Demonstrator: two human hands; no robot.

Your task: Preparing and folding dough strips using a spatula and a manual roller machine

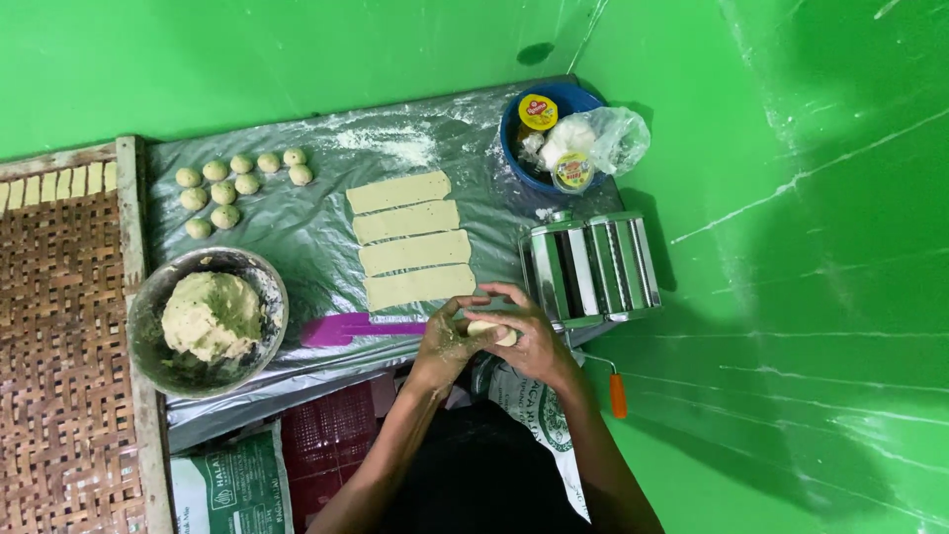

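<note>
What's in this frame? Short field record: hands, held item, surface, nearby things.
left hand: left hand, cupped around the dough piece
right hand: right hand, fingers curled over the same piece
held item: small pale dough piece, pressed between both hands
surface: foil-covered table, dusted with flour
dough strips: four flat strips, laid side by side
dough balls: nine small balls, far left
bowl: metal bowl with a greenish dough mass
machine: metal roller machine, by the right hand
scraper: purple scraper

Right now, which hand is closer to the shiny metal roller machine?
The right hand. It sits just beside the metal roller machine, cupping a small dough piece. The left hand is on the dough's far side, farther from the machine.
</note>
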